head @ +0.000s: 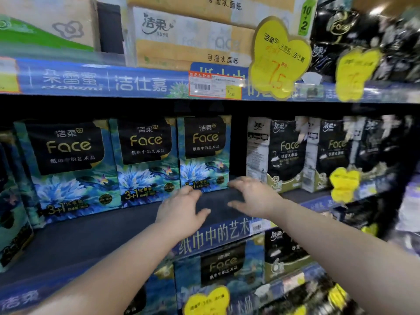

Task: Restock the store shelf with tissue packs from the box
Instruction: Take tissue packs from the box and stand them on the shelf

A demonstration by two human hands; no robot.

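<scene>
"Face" and "3+1" on blue tissue packs (145,160), "7.5" on yellow tag (279,57) (green sticker (306,17): "10+2")

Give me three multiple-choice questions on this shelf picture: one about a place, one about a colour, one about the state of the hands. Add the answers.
1. Where on the middle shelf do the black packs stand?
A. right of the blue packs
B. left of them
C. on top of them

2. What colour are the heart-shaped tags?
A. red
B. yellow
C. white

3. What do the left hand and right hand hold?
A. one pack each
B. one pack between them
C. nothing

Answers: 1 A, a dark gap parts the blue row from the black packs on its right. 2 B, each such tag is yellow. 3 C, both hands are open and empty.
</scene>
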